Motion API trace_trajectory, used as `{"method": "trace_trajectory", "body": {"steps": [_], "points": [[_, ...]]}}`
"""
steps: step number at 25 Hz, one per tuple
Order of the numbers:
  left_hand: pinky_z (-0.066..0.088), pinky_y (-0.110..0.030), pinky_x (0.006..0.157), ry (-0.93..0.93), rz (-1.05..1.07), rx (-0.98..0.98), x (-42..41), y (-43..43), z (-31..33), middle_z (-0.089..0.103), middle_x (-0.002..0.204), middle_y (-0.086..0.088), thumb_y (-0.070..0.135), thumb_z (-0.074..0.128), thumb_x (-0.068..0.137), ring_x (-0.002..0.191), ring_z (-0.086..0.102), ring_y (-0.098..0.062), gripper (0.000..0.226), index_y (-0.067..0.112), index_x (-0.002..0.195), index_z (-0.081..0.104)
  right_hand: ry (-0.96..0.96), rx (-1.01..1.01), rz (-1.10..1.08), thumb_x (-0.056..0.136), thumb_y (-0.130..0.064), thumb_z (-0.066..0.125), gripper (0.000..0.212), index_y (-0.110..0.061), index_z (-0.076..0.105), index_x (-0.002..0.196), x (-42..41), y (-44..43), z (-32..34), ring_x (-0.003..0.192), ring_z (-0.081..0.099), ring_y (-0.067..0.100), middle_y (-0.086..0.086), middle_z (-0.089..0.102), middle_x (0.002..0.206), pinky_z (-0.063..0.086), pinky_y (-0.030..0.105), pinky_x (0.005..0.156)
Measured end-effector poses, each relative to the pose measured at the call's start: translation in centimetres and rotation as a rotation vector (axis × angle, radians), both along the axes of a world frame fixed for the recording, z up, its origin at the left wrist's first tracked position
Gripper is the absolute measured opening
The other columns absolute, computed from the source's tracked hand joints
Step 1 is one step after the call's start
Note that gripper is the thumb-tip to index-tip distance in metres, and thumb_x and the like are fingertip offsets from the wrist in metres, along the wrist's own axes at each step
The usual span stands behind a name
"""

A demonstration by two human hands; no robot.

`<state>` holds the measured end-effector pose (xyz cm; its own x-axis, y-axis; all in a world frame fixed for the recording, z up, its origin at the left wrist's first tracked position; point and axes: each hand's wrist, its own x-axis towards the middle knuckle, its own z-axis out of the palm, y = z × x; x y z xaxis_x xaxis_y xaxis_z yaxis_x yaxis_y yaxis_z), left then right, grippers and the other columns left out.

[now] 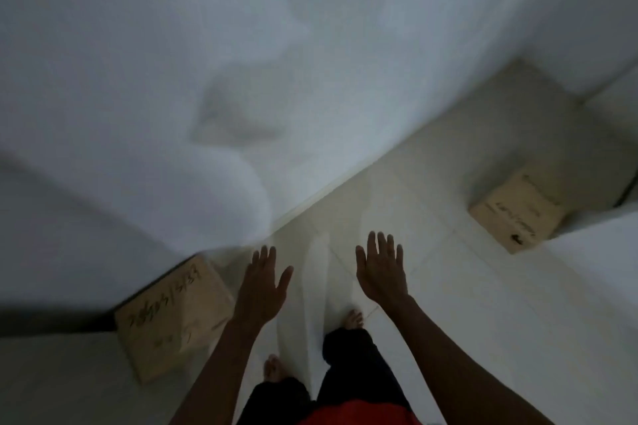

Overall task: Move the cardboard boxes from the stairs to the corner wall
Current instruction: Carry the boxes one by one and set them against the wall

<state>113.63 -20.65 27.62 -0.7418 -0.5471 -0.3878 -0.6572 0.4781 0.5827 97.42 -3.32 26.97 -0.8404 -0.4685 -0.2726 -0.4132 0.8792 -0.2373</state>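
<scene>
Hands first: we see the left hand (260,288) and the right hand (381,272) held out ahead of us, palms down, fingers spread, each empty and the two well apart from one another. Neither touches a box. Below them lie our bare feet (352,319) on the pale tiled floor (448,304), with dark trouser legs beneath.

Two cardboard boxes appear. One, the left box (172,321), stands just beside the left hand at the lower left, bearing handwritten marks on its top face, against a white surface whose nature the blur hides from us. The other, the right box (514,214), sits well apart at the right, near a white ledge (593,241) that may be a stair tread; we cannot tell for certain. The white wall (310,62) fills the upper view, blurred as if the head is turning.

We judge this to be the interval between carries: nothing is in hand, and a box awaits pickup. Which box already rests at the corner and which is yet on the stairs, we cannot settle from this view. The next move, in our judgement, calls for turning toward the box to be shifted, bending low, and setting one palm on each of two opposite sides before lifting, with care for footing on the smooth tiles.
</scene>
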Motion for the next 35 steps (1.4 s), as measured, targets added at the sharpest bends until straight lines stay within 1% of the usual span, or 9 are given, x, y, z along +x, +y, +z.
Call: {"method": "trace_trajectory", "body": {"steps": [2, 4, 9, 12, 15, 17, 27, 31, 35], "points": [[0.006, -0.038, 0.122, -0.009, -0.149, -0.003, -4.7, 1.6, 1.0, 0.007, 0.163, -0.011, 0.052, 0.031, 0.097, 0.151, 0.005, -0.026, 0.071, 0.013, 0.153, 0.012, 0.024, -0.029, -0.117, 0.086, -0.061, -0.013, 0.093, -0.004, 0.026, 0.149, -2.4, 4.0, 1.5, 0.147, 0.017, 0.035, 0.019, 0.028, 0.156, 0.01, 0.048, 0.12], [0.008, -0.039, 0.122, -0.011, -0.282, -0.033, -10.7, 3.3, 1.5, 0.006, 0.164, -0.012, 0.054, 0.03, 0.095, 0.151, 0.006, -0.028, 0.072, 0.016, 0.153, 0.012, 0.034, -0.041, -0.269, 0.081, -0.063, -0.015, 0.099, -0.005, 0.027, 0.149, -5.9, 7.8, 2.5, 0.147, 0.017, 0.035, 0.017, 0.028, 0.156, 0.01, 0.047, 0.119], [0.009, -0.039, 0.122, -0.012, -0.487, -0.099, -25.5, 7.3, 2.2, 0.005, 0.164, -0.01, 0.053, 0.029, 0.097, 0.151, 0.006, -0.027, 0.071, 0.016, 0.154, 0.01, 0.025, -0.029, -0.475, 0.09, -0.057, -0.004, 0.083, -0.008, 0.025, 0.15, -15.2, 15.0, 3.0, 0.148, 0.016, 0.034, 0.014, 0.026, 0.157, 0.01, 0.044, 0.12], [0.01, -0.04, 0.122, -0.026, -0.522, -0.083, -32.2, 10.6, 2.3, 0.008, 0.164, -0.01, 0.053, 0.03, 0.097, 0.151, 0.007, -0.027, 0.071, 0.016, 0.154, 0.011, -0.021, -0.041, -0.546, 0.085, -0.06, -0.009, 0.091, -0.008, 0.027, 0.149, -19.8, 18.6, 2.8, 0.147, 0.017, 0.035, 0.015, 0.028, 0.156, 0.012, 0.045, 0.119], [0.011, -0.039, 0.122, -0.053, -0.571, -0.042, -38.9, 14.4, 1.5, 0.01, 0.164, -0.009, 0.053, 0.03, 0.097, 0.151, 0.008, -0.025, 0.071, 0.016, 0.154, 0.012, -0.077, -0.036, -0.646, 0.098, -0.048, 0.017, 0.064, -0.009, 0.029, 0.148, -25.7, 22.4, 1.5, 0.145, 0.022, 0.035, 0.016, 0.032, 0.154, 0.018, 0.047, 0.119], [0.016, -0.041, 0.122, -0.092, -0.574, -0.007, -43.2, 16.9, 0.3, 0.014, 0.163, -0.01, 0.052, 0.032, 0.097, 0.151, 0.011, -0.025, 0.069, 0.016, 0.154, 0.015, -0.094, -0.066, -0.731, 0.1, -0.042, 0.024, 0.056, -0.009, 0.033, 0.145, -29.0, 24.9, 0.2, 0.14, 0.029, 0.036, 0.018, 0.038, 0.149, 0.024, 0.048, 0.116], [0.015, -0.043, 0.121, -0.142, -0.866, -0.085, -69.2, 28.8, -4.2, 0.018, 0.161, -0.015, 0.047, 0.031, 0.099, 0.15, 0.014, -0.032, 0.065, 0.011, 0.152, 0.019, -0.176, -0.122, -0.925, 0.1, -0.044, 0.023, 0.058, -0.013, 0.025, 0.15, -49.0, 34.6, -3.9, 0.146, 0.017, 0.037, 0.019, 0.027, 0.156, 0.015, 0.049, 0.119], [0.014, -0.043, 0.122, -0.184, -0.901, -0.07, -79.8, 35.1, -8.2, 0.015, 0.162, -0.014, 0.048, 0.028, 0.099, 0.15, 0.01, -0.031, 0.065, 0.013, 0.153, 0.016, -0.239, -0.136, -0.977, 0.1, -0.045, 0.023, 0.059, -0.013, 0.027, 0.149, -58.5, 40.1, -7.5, 0.147, 0.019, 0.033, 0.017, 0.028, 0.156, 0.016, 0.047, 0.12], [0.018, -0.042, 0.121, -0.227, -0.803, -0.014, -89.2, 41.0, -16.9, 0.017, 0.162, -0.014, 0.049, 0.031, 0.098, 0.15, 0.015, -0.031, 0.069, 0.012, 0.153, 0.012, -0.296, -0.181, -1.055, 0.098, -0.046, 0.024, 0.057, -0.015, 0.033, 0.145, -68.5, 46.6, -16.5, 0.134, 0.04, 0.033, 0.018, 0.041, 0.147, 0.035, 0.049, 0.109]]}}
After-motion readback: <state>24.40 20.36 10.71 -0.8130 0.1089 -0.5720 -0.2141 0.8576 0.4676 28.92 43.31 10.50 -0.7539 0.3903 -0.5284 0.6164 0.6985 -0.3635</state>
